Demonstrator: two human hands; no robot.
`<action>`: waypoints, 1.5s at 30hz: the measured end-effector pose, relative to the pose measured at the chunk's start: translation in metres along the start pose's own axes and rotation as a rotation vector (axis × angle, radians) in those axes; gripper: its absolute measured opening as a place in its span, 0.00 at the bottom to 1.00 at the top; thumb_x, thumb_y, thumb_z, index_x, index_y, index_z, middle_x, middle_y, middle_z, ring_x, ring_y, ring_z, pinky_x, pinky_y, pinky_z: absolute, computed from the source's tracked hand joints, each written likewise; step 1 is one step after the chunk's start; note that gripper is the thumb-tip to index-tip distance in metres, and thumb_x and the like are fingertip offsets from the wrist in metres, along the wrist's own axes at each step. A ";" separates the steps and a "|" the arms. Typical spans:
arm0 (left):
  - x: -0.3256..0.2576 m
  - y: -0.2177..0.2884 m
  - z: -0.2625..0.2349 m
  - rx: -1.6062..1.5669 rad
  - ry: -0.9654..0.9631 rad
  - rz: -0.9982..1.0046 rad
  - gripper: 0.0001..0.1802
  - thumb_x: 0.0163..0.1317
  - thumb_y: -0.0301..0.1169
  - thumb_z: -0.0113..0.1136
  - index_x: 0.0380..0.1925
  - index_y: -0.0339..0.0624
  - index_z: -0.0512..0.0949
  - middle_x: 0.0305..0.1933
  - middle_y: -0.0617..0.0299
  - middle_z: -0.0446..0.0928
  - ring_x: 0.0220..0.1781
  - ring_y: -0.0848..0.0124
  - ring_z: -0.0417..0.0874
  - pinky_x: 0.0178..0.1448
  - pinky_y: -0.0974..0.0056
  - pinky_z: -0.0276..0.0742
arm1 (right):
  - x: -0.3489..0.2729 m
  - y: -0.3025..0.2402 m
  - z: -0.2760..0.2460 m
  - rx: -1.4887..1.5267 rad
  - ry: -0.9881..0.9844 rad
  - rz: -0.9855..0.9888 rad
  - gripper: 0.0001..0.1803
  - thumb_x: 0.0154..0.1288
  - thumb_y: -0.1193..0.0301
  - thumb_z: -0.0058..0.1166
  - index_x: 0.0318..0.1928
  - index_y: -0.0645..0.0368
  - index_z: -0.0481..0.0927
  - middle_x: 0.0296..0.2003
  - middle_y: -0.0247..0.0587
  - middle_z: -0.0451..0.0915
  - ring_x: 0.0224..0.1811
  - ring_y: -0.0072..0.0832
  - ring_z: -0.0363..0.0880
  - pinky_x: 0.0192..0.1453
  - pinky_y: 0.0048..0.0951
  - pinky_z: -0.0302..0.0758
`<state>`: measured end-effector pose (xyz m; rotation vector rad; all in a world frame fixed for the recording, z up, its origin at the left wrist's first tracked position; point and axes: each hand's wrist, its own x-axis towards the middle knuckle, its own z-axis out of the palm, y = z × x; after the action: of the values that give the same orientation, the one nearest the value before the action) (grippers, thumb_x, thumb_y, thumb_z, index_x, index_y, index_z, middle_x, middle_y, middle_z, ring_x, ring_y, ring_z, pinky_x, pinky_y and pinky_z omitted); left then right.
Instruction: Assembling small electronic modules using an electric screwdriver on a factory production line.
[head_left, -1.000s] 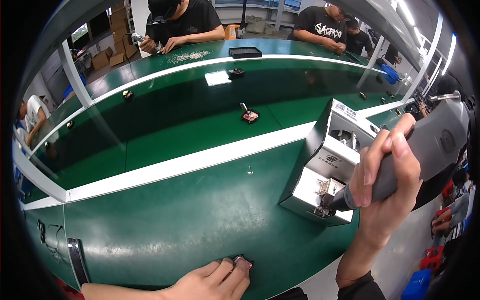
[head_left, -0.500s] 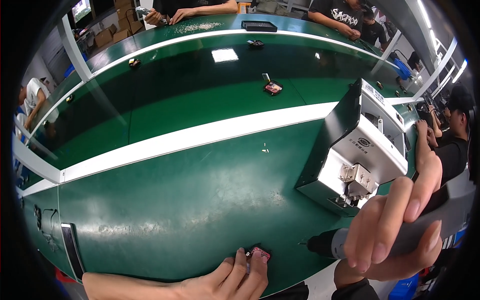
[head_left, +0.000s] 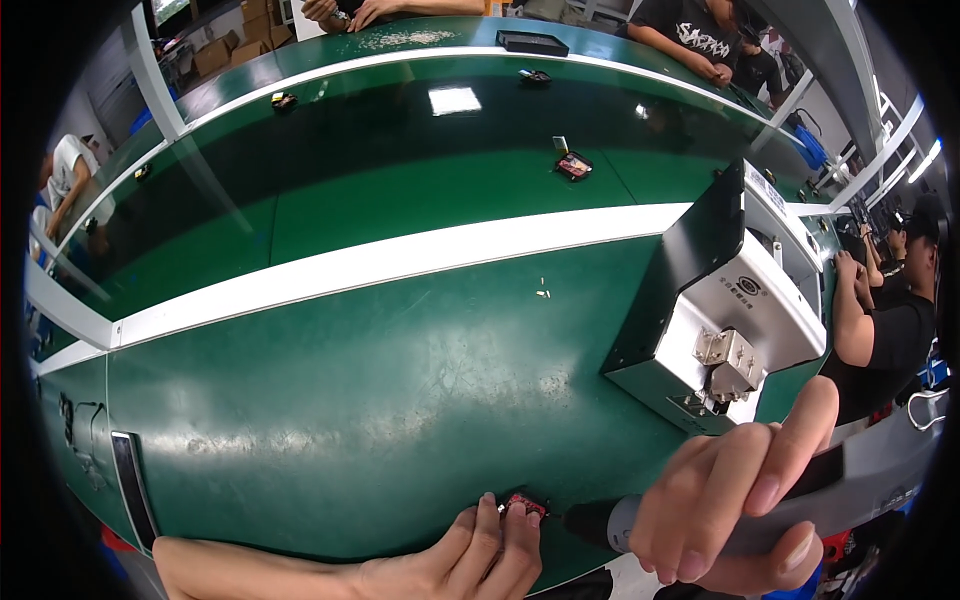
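Note:
Near the front edge of the green table, my left hand pinches a small black device with a red circuit board, its fingertips resting on the board and holding it on the tabletop. My right hand is wrapped round a grey electric screwdriver, with the index finger lifted off the body. The tool lies almost level, and its black nose points left at the board's right edge. Whether the bit touches the board, I cannot tell.
A white-and-black screw feeder stands right of centre. Tiny pale pieces lie behind. A phone and a cable are at left. Beyond the white rail, a green belt carries similar devices. Co-workers sit across and at right.
My right hand has brought the screwdriver left, its nose now close to the circuit board. My left hand keeps its hold on the device. The view has shifted slightly.

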<state>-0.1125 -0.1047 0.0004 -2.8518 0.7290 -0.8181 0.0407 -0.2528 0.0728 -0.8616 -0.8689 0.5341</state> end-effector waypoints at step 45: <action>0.007 0.002 0.000 -0.150 -0.053 -0.105 0.14 0.61 0.27 0.64 0.43 0.28 0.86 0.47 0.45 0.86 0.46 0.57 0.89 0.45 0.63 0.83 | -0.017 0.012 0.003 -0.005 0.108 -0.011 0.21 0.77 0.67 0.62 0.47 0.62 0.60 0.28 0.59 0.81 0.16 0.39 0.79 0.19 0.38 0.75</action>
<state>-0.1084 -0.1100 0.0027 -3.0556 0.6666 -0.7268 0.0280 -0.2571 0.0568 -0.8818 -0.7755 0.4720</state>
